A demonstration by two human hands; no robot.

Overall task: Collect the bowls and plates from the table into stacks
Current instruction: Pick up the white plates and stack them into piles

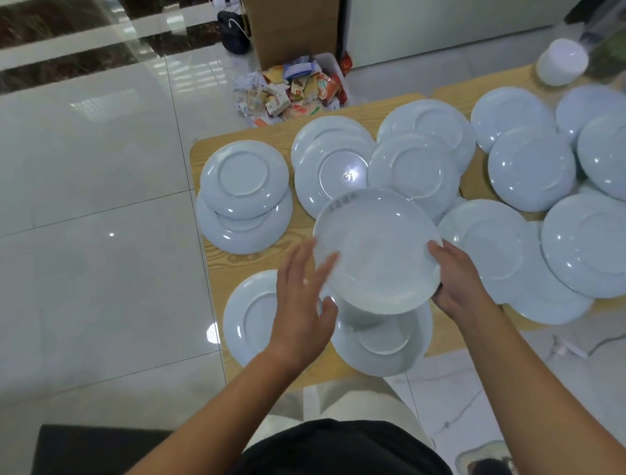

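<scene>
Wooden worktop (pixel 230 258), near edge: right hand (pixel 457 278) grips the right rim of a face-up white plate (pixel 376 251) held above an overturned plate (pixel 383 344); left hand (pixel 301 302) spread, fingers straight, at its left rim. Beyond, more overturned plates (pixel 243 179) overlap; bowl stack (pixel 561 62) far right.

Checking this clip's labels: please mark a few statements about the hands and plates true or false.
1. The right hand grips the lifted plate at its rim. True.
2. The lifted plate is held bottom up. False: its hollow faces up, with print on the rim.
3. The left hand holds a bowl. False: its fingers are straight beside the lifted plate's left edge.
4. Most plates on the table lie bottom up. True.
</scene>
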